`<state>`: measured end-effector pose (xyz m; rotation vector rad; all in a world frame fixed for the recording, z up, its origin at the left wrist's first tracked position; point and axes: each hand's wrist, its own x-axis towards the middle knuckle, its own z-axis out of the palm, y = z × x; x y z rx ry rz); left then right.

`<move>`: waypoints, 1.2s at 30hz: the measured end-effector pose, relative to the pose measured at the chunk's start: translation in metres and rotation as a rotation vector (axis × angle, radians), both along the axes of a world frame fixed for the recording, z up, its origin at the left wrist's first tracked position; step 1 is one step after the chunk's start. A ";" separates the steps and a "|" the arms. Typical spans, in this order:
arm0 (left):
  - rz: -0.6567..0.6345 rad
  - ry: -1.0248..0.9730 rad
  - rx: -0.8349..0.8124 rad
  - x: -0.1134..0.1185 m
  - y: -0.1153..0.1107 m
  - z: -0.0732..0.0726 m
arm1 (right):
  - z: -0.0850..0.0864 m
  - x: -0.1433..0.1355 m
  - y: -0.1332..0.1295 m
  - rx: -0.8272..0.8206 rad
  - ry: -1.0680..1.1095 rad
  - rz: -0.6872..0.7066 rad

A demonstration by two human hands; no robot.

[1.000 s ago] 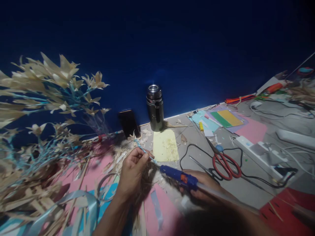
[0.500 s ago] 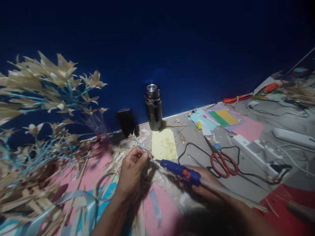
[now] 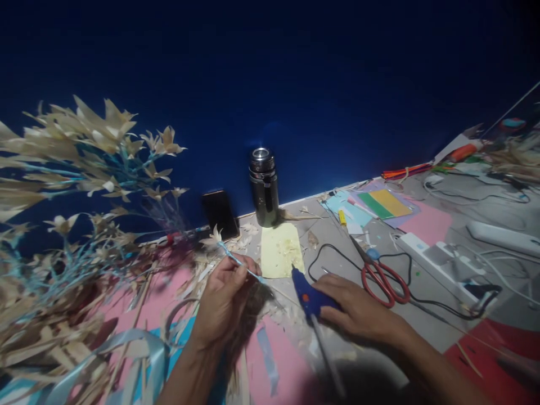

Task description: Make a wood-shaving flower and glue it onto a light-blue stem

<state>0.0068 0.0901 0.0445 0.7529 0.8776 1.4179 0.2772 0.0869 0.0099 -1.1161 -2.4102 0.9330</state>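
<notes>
Pinched in the fingers of my left hand (image 3: 228, 289) is a thin stick wrapped partway in light blue ribbon (image 3: 245, 269), with a pale dried-husk flower (image 3: 214, 239) at its upper end. My right hand (image 3: 352, 306) grips a blue glue gun (image 3: 312, 297), a clear glue stick (image 3: 329, 357) jutting from its back. The gun's nozzle rests at or just over the lower right of a yellow sheet (image 3: 276, 247) dotted with dried glue. Red-handled scissors (image 3: 386, 284) lie beside my right hand.
Behind the yellow sheet stands a dark thermos (image 3: 265, 197), with a phone (image 3: 220, 214) leaning left of it. Finished husk flowers on blue stems (image 3: 126, 146) crowd the left. Blue ribbon (image 3: 126, 337) curls at front left. A white power strip (image 3: 436, 261) and cables lie right.
The glue gun has moved away from the ribbon-wrapped stick and swung toward the yellow sheet, its rear turning toward me. My left hand still holds the stick, the flower now tipped farther left.
</notes>
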 end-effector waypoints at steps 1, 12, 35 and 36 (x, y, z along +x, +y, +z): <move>-0.009 -0.022 0.008 0.002 -0.001 0.001 | -0.004 -0.003 0.004 0.056 -0.091 -0.016; -0.149 -0.077 0.075 0.024 -0.008 0.000 | 0.020 -0.041 -0.009 -0.050 0.514 -0.233; -0.070 0.139 0.022 0.027 -0.021 -0.008 | 0.022 -0.086 -0.029 0.331 0.571 -0.457; -0.046 0.133 0.002 0.029 -0.021 -0.008 | 0.020 -0.086 -0.029 0.424 0.541 -0.447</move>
